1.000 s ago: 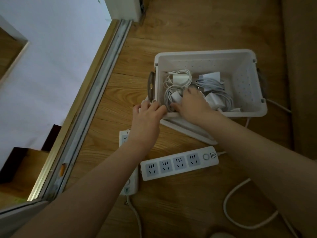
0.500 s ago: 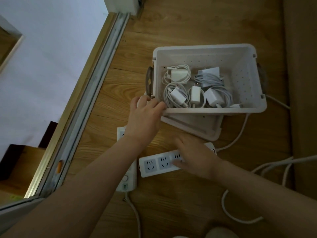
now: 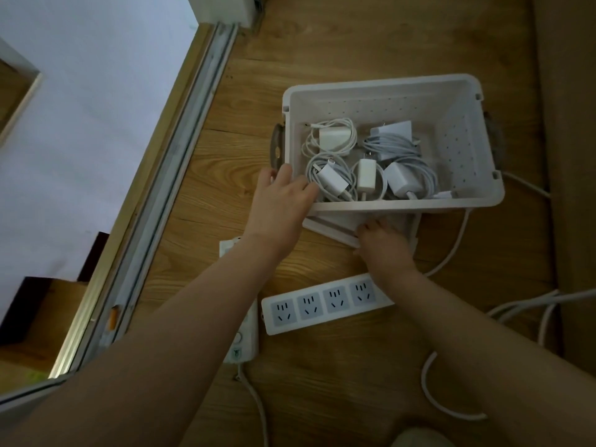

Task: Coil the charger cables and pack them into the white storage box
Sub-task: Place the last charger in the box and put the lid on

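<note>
The white storage box (image 3: 464,130) stands on the wooden floor with several coiled white chargers (image 3: 364,162) lying inside. My left hand (image 3: 280,204) grips the box's near left corner, fingers over the rim. A flat white lid (image 3: 332,229) lies partly under the box's near side. My right hand (image 3: 382,245) holds the lid's near edge, fingers curled onto it.
A white power strip (image 3: 322,304) lies just below my right hand, a second one (image 3: 243,333) under my left forearm. White cords (image 3: 451,411) loop on the floor at right. A sliding-door track (image 3: 167,175) runs along the left. Brown furniture edges the right.
My right hand left the inside of the box, passed over the power strip, and now grips the lid under the box. The left hand stayed on the box corner.
</note>
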A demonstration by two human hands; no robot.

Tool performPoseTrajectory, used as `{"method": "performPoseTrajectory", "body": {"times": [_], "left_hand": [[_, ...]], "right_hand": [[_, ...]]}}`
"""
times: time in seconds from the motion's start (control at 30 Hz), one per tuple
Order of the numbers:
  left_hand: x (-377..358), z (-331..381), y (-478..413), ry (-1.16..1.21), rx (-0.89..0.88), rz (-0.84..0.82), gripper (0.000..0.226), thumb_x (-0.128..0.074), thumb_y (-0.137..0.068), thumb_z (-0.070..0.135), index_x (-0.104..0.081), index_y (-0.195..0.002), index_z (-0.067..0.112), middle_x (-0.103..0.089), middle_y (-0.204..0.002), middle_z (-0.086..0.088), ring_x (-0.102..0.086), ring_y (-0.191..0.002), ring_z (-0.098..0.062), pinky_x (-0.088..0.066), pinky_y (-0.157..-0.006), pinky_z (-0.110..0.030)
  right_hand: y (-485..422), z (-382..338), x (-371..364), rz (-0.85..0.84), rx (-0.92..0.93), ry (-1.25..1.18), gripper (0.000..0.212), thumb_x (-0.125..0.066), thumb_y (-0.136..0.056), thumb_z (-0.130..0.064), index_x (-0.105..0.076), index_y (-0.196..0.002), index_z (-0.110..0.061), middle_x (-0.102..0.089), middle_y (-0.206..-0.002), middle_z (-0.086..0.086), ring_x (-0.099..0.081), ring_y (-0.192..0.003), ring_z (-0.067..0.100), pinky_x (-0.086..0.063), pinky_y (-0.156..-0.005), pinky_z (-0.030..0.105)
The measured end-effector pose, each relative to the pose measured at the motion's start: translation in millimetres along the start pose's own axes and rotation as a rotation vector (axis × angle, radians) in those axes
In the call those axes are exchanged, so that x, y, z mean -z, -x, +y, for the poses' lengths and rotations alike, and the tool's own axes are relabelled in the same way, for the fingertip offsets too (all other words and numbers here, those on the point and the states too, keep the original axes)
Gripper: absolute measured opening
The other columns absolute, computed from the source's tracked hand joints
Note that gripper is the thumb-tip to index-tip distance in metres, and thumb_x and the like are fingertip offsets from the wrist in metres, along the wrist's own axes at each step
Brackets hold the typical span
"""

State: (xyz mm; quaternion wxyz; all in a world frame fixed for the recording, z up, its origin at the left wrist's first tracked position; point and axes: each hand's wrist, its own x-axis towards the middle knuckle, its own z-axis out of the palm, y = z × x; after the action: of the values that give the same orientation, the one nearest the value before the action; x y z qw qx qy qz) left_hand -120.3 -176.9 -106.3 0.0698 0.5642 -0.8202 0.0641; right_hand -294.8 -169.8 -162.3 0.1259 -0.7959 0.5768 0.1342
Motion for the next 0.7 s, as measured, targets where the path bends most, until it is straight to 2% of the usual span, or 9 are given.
{"method": "performPoseTrajectory", "body": {"times": [0.07, 0.17, 0.3, 0.37, 0.6, 0.7], "left_hand": [[2.0, 0.1, -2.5, -0.027, 0.022, 0.003, 0.033, -0.075, -0.051, -0.006, -0.057, -0.069, 0.015, -0.058, -0.065, 0.0, -0.052, -0.072, -0.026, -0.04, -0.066, -0.037], [1.6, -4.3, -4.7, -0.03, 0.08, 0.029, 0.032, -0.071, -0.052, -0.009, -0.056, -0.068, 0.013, -0.057, -0.066, 0.0, -0.052, -0.073, -0.027, -0.029, -0.06, -0.032], [5.3, -14.7, -9.4, 0.071, 0.149, 0.049, 0.023, -0.065, -0.065, -0.01, -0.057, -0.073, 0.011, -0.058, -0.071, -0.003, -0.049, -0.081, -0.029, -0.028, -0.046, -0.028], [10.5, -19.0, -12.5, 0.083, 0.181, 0.06, 0.022, -0.065, -0.069, -0.007, -0.056, -0.075, 0.012, -0.057, -0.074, -0.002, -0.048, -0.085, -0.027, -0.02, -0.041, -0.023], [21.2, -30.5, -21.6, 0.061, 0.334, 0.035, 0.021, -0.058, -0.082, 0.0, -0.045, -0.082, 0.017, -0.055, -0.09, -0.003, -0.041, -0.098, -0.025, -0.013, -0.045, -0.023], [26.9, -32.1, -27.8, 0.059, 0.383, -0.028, 0.026, -0.063, -0.078, 0.002, -0.043, -0.085, 0.016, -0.054, -0.098, -0.005, -0.04, -0.106, -0.026, -0.024, -0.051, -0.026]], "right_hand": [[-2.5, -1.9, 3.1, -0.032, 0.008, 0.011, 0.025, -0.052, -0.092, -0.012, -0.052, -0.117, -0.009, -0.053, -0.12, 0.009, -0.051, -0.111, 0.022, -0.047, -0.082, 0.031], [4.4, -2.3, 2.7, -0.002, 0.006, -0.017, 0.027, -0.049, -0.093, -0.008, -0.048, -0.12, -0.009, -0.05, -0.124, 0.009, -0.048, -0.113, 0.022, -0.046, -0.08, 0.03], [14.2, 8.1, 18.3, 0.057, -0.05, -0.125, 0.038, -0.05, -0.086, 0.002, -0.047, -0.122, -0.009, -0.047, -0.128, 0.007, -0.043, -0.118, 0.023, -0.042, -0.086, 0.031], [18.9, 14.8, 31.6, 0.078, -0.046, -0.109, 0.037, -0.048, -0.087, 0.002, -0.048, -0.122, -0.011, -0.046, -0.128, 0.006, -0.042, -0.117, 0.022, -0.04, -0.086, 0.029], [27.1, 16.9, 63.0, 0.078, 0.045, 0.019, 0.043, -0.047, -0.085, 0.001, -0.042, -0.125, -0.013, -0.043, -0.128, 0.006, -0.04, -0.116, 0.02, -0.041, -0.083, 0.027], [42.3, 16.1, 71.5, 0.007, 0.132, 0.153, 0.049, -0.05, -0.082, -0.002, -0.035, -0.128, -0.009, -0.038, -0.126, 0.011, -0.039, -0.113, 0.023, -0.04, -0.089, 0.03]]}}
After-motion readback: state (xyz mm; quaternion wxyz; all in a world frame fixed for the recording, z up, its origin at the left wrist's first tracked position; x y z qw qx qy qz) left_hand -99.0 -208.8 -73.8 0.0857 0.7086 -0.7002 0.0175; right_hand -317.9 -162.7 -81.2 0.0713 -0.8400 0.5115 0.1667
